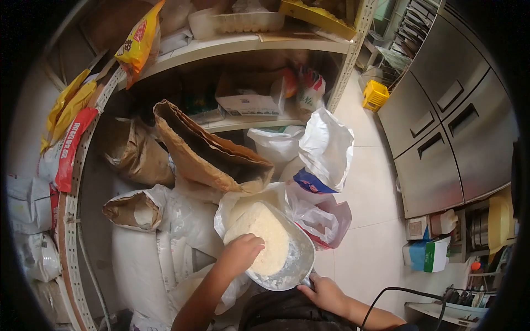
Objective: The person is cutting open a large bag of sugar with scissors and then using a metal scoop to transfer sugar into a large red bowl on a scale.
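Observation:
A wide metal scoop [298, 259] holds a heap of pale yellow powder [271, 240]. My right hand [326, 295] is wrapped round the scoop's handle at its near right end. Over the scoop's left side lies my left hand [242, 255], its fingers curled together against the powder; whether anything is inside them is hidden. Just behind the scoop, an open white bag [222, 209] shows more pale powder inside, and the scoop overlaps its mouth.
A large open brown paper sack [193, 151] stands behind. White bags [326, 149] and a pinkish bag [338, 220] are to the right. At left are a rolled-open sack [160, 201] and a metal shelf post [72, 220]. Steel cabinets [425, 143] line the right side.

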Available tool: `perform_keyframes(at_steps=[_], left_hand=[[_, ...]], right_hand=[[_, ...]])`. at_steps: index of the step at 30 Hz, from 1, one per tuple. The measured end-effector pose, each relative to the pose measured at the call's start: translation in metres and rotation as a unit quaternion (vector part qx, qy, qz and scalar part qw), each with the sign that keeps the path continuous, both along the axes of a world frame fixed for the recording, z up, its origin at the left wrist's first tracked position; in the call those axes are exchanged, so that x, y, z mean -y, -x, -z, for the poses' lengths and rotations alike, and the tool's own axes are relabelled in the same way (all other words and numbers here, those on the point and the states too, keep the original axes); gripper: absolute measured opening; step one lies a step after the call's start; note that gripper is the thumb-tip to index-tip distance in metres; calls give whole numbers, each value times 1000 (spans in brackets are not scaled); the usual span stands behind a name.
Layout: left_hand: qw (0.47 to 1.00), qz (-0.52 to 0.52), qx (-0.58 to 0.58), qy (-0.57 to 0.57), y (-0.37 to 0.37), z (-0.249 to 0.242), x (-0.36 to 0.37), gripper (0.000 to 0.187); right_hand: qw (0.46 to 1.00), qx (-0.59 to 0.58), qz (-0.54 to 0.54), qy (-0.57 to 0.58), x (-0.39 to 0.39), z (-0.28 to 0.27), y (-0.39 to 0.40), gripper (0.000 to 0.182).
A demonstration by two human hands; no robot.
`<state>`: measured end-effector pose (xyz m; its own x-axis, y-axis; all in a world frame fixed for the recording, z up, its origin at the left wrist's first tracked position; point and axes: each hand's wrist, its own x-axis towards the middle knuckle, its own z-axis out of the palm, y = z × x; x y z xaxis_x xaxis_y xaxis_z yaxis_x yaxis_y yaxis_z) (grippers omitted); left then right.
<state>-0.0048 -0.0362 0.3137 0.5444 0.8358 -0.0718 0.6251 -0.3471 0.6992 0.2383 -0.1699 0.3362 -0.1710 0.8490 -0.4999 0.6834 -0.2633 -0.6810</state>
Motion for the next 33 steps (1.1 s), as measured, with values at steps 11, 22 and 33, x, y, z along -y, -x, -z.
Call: perform_keyframes(at_steps=[11,22,33], left_hand=[[996,43,-7,-75,-13,-12,14,12],[980,30,-43,-192,-20,-36,18,21],[991,-61,-29,-112,-5,-31,1,17]], right_hand=[[1000,-21,-5,2,8,-21,-4,45],[1000,-15,-13,4,15,-31,-11,45],[999,-33,-28,-10,23,-31,-18,46]])
